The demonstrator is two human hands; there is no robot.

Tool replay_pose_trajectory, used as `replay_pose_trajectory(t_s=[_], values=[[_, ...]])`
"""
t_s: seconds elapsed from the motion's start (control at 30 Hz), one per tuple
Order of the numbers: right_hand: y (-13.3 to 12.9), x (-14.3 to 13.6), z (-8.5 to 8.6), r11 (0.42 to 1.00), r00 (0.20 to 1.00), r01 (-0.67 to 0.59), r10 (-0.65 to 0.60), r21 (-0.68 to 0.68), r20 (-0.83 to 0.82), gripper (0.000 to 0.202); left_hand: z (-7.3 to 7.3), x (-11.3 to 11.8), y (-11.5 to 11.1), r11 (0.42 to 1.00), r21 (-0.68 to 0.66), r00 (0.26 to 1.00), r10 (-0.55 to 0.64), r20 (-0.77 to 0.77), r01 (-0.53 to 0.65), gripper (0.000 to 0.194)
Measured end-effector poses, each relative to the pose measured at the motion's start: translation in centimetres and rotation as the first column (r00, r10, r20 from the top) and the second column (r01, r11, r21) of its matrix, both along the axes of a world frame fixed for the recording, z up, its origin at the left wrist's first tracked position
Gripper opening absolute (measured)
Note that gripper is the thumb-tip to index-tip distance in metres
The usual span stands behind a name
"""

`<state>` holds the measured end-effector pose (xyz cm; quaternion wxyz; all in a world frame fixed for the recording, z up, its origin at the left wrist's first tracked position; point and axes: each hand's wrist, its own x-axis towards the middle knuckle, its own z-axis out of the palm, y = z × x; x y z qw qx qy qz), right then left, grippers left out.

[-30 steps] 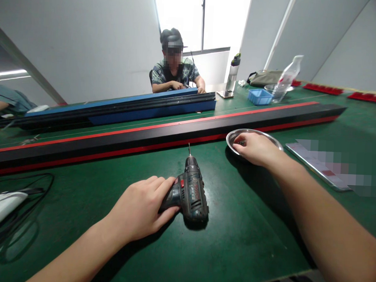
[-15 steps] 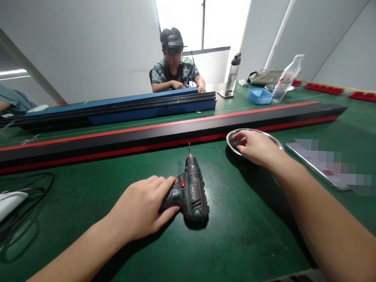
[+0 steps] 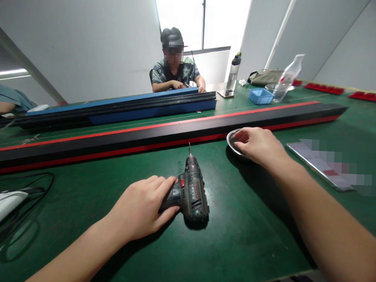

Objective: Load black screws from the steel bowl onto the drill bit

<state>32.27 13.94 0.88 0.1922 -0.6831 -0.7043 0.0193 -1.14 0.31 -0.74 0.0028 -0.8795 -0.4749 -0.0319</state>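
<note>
My left hand (image 3: 144, 205) is wrapped round the grip of a dark cordless drill (image 3: 194, 195), which lies on its side on the green table with its bit toward the long bar. Over a round metal bowl (image 3: 233, 148) is my right hand (image 3: 256, 145), its fingers bent and pinched together. Whatever those fingertips hold is too small to make out, and the hand covers much of the bowl. Behind the drill and bowl, a long black bar with red edges (image 3: 151, 136) stretches across the table.
A phone (image 3: 320, 165) lies right of the bowl. Cables and a white device (image 3: 4, 208) are at left. Beyond the bar are blue-and-black bars (image 3: 152, 108), a blue basket (image 3: 261, 96), bottles (image 3: 232, 76) and a seated co-worker (image 3: 175, 69). Another person's arm shows at far left.
My right hand has risen slightly in the bowl, and its fingers have drawn together. My left hand and the drill have stayed in place.
</note>
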Motion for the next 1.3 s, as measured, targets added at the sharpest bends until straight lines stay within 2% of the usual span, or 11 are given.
replay_pose_trajectory(t_s=[0.13,0.33,0.47,0.83,1.3], values=[[-0.6,-1.2,0.2,0.989,0.998,0.002,0.007,0.145,-0.062,0.019,0.0,-0.1,0.1,1.0,0.012,1.0,-0.022,-0.012,0.022,0.052],[-1.8,-4.5,-0.7,0.929,0.943,-0.236,0.29,0.286,-0.165,0.018,0.4,-0.2,0.3,0.996,0.016,0.996,-0.087,-0.006,0.087,0.052],[-2.3,-6.2,-1.8,0.908,0.904,-0.302,0.369,0.29,-0.216,0.019,0.5,-0.1,0.2,0.991,0.012,0.991,-0.134,0.01,0.134,0.053],[-0.6,-7.5,-5.0,0.894,0.85,-0.311,0.414,0.322,-0.327,0.018,0.4,0.0,0.2,0.987,0.002,0.986,-0.161,0.036,0.161,0.054],[0.2,-7.8,-5.9,0.92,0.81,-0.282,0.381,0.274,-0.446,0.016,0.4,-0.2,0.1,0.984,0.033,0.984,-0.176,0.038,0.175,0.053]])
